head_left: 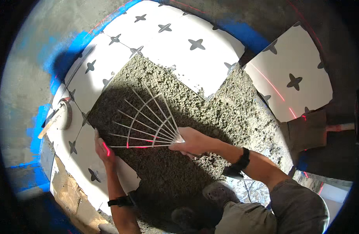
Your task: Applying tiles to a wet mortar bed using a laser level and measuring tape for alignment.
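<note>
A fan-shaped wire rake head with pale, spreading tines is in my right hand, which grips it at its narrow end. Its tines spread to the left over the rough grey mortar bed. My left hand is at the left edge of the mortar, beside the tip of the lowest tine, with its fingers extended; whether it touches that tip I cannot tell. A red laser line crosses this hand. White tiles with dark four-pointed star shapes border the mortar at the far side and left.
A pale-headed mallet with a wooden handle lies on the left tiles. Another white tile area is at the right, next to a brown cardboard piece. Blue-marked grey walls curve around. Torn cardboard lies lower left.
</note>
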Demonstrator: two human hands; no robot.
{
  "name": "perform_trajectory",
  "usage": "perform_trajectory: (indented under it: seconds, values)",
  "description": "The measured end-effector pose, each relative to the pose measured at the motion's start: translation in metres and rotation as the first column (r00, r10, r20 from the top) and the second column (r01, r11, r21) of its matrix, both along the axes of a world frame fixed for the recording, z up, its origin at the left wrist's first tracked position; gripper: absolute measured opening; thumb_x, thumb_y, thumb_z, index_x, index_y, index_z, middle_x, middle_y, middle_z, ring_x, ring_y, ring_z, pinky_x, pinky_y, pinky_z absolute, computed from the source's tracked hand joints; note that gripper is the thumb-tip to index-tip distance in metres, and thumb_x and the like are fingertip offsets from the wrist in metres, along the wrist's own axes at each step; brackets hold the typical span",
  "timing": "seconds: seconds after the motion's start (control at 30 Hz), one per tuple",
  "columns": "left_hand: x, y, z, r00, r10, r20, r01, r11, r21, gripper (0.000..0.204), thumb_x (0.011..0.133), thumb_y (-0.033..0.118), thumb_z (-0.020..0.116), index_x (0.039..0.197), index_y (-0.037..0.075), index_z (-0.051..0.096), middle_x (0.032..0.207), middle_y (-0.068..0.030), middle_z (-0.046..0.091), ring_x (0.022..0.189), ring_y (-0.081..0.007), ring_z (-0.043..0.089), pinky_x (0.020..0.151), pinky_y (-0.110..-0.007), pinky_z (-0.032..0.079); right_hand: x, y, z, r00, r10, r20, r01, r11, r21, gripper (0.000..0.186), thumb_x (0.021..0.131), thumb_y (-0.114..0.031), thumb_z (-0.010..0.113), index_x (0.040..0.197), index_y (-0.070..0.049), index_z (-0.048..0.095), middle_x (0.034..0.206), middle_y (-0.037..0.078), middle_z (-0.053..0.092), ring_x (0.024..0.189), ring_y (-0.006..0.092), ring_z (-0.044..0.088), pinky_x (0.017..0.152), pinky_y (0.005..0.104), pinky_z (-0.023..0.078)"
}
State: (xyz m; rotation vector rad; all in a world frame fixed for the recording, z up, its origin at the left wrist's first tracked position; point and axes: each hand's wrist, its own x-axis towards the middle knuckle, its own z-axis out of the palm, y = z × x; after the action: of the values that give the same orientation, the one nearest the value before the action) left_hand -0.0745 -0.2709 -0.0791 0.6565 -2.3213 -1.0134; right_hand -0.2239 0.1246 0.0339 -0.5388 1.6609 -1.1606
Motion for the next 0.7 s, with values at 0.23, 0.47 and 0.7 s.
perform_trajectory:
  seconds: [0.23, 0.47, 0.7]
  values:
    - [0.018, 0.012, -0.004, 0.987, 0.155, -0.043, -0.153, 0.987, 0.044, 0.057, 0.109, 0.023, 0.033, 0.149, -0.014, 0.048, 0.153, -0.0290, 0.054, 0.145, -0.0370, 0.050, 0.124, -0.041, 0.035, -0.022, -0.055, -0.009, 0.996, -0.091, -0.006, 0.090, 0.989, -0.118, 0.048, 0.103, -0.034, 0.068, 0.077, 0.006, 0.063, 0.064, 0.012, 0.063, 0.047, 0.0199, 0.062, 0.045, 0.0377, 0.051]
    - [0.028, 0.042, 0.011, 0.984, 0.145, 0.105, -0.137, 0.987, -0.086, 0.057, 0.108, 0.022, 0.035, 0.150, -0.014, 0.047, 0.156, -0.0295, 0.050, 0.149, -0.0398, 0.045, 0.126, -0.043, 0.032, 0.019, 0.013, -0.012, 0.988, -0.100, 0.117, 0.099, 0.995, 0.010, 0.045, 0.106, -0.042, 0.060, 0.103, 0.003, 0.053, 0.075, 0.013, 0.066, 0.059, 0.0199, 0.066, 0.054, 0.0392, 0.054]
    - [0.060, 0.098, 0.022, 0.962, 0.003, 0.273, 0.051, 0.981, -0.190, 0.056, 0.109, 0.026, 0.041, 0.154, -0.008, 0.045, 0.165, -0.0258, 0.040, 0.156, -0.0415, 0.032, 0.130, -0.049, 0.021, 0.088, 0.160, 0.018, 1.000, 0.019, 0.009, -0.020, 0.970, 0.241, 0.050, 0.101, -0.044, 0.071, 0.120, 0.000, 0.057, 0.086, 0.016, 0.073, 0.068, 0.0242, 0.072, 0.063, 0.0431, 0.057]
